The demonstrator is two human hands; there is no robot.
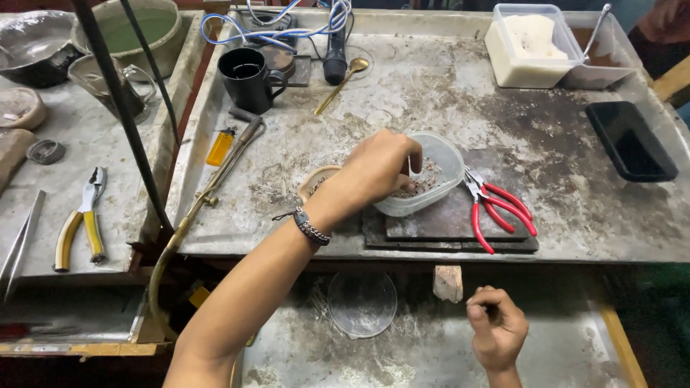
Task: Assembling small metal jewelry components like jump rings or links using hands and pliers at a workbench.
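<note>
Head view looks down on a stained metal desk (pixel 575 194) where the left hand (pixel 381 169) reaches across into a clear plastic tub (pixel 449 162), its fingers curled down and pinched together among small pale bits inside; whether anything is caught between the fingertips cannot be told, as the knuckles hide them. That tub sits on a dark slab (pixel 445 219) near the front edge of the desk, with red-handled pliers (pixel 499 208) touching the slab just to its right and a small round dish (pixel 316 179) just behind the wrist. The right hand (pixel 496 327) hangs low, in front of the desk, closed into a loose fist around something thin and dark that barely shows. To pick well here, I would judge it best to keep the wrist high so the forearm clears the dish, steady the light tub against sliding, and lift with fingertips only, slowly, so loose bits are not flicked out
</note>
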